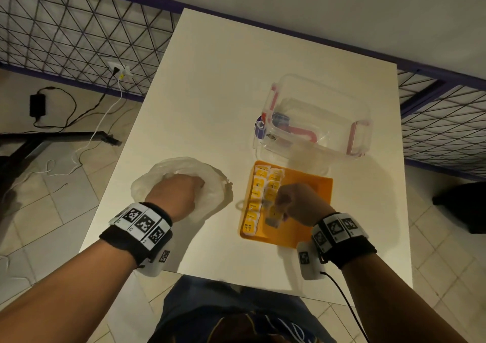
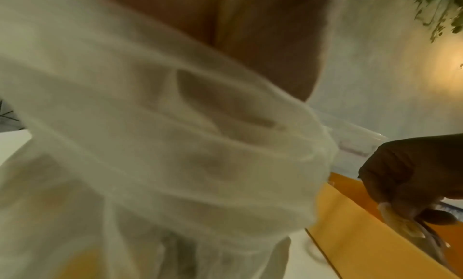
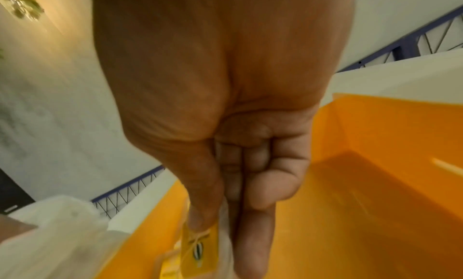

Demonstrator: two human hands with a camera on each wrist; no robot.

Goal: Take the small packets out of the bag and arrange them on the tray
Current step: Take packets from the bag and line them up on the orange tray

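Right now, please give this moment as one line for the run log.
left hand: grips bag | right hand: pinches packet over tray | two rows started

A plain indoor room, likely a home or a simple recording room, is suggested. A white rectangular table [image 1: 210, 92] is set against a pale painted wall [image 1: 342, 6]. Beige floor tiles [image 1: 52, 211] are seen below, where a black power adapter [image 1: 36, 105] and white and black cables [image 1: 86, 121] lie, plugged into a white wall socket [image 1: 119, 69]. Black wire mesh panels with purple frames [image 1: 79, 32] stand along the wall.
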